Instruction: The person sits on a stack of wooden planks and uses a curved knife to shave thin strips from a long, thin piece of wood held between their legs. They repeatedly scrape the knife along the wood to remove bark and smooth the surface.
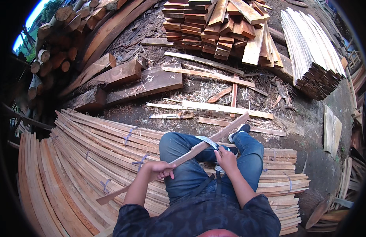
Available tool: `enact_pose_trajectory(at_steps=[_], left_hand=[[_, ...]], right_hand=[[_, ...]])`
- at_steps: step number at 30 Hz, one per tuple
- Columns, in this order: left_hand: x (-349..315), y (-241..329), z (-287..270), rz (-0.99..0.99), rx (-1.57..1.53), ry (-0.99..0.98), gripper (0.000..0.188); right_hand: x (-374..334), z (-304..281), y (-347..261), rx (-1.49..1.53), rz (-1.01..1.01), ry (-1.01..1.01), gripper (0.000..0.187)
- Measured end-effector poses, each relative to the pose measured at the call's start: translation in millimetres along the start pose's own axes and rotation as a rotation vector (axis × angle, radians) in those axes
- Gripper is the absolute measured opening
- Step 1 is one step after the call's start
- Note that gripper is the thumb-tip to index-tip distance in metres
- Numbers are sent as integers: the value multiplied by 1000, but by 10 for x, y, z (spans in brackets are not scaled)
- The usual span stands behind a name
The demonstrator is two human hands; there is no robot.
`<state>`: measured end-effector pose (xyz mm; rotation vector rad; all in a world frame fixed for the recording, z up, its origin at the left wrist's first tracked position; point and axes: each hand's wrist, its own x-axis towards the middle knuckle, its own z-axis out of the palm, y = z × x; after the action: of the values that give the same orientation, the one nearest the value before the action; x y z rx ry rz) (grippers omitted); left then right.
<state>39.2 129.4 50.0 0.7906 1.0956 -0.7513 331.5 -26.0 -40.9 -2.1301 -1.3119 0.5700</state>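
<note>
A long, thin wooden strip (185, 157) lies slantwise over my lap, its far end beyond my knees and its near end by my left forearm. My left hand (157, 170) is closed round it near my left thigh. In my right hand (225, 158) is a curved-bladed knife (206, 140), its handle mostly hidden by my fingers. Its pale blade lies across the strip between my knees; whether the edge is biting into the wood cannot be told. I sit on stacked wooden strips (112, 148), some tied in bundles with purplish ties.
Ahead on the ground are shavings, loose slats (226, 109) and thick beams (145, 85). Sawn boards (191, 29) are piled at the far middle, with a pale slat stack (309, 51) to their right. Logs (52, 55) are heaped far left. Flat offcuts (332, 130) lie at right.
</note>
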Motion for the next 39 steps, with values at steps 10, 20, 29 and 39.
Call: enact_pose_trajectory(at_steps=[10,20,29,39], left_hand=[[11,31,-12,6,-5,6,59],[54,-16,-45,31,-45,22,61],[73,11,-124,34,10,-13,61],[-5,-30,125,46,168,285,46]], right_hand=[[200,-269,540,-130,175,117,27],[512,-98,779,-140,290,205,32],[302,-832,1135,-113,358,203,39],[95,-422,248,124,203,94,26]])
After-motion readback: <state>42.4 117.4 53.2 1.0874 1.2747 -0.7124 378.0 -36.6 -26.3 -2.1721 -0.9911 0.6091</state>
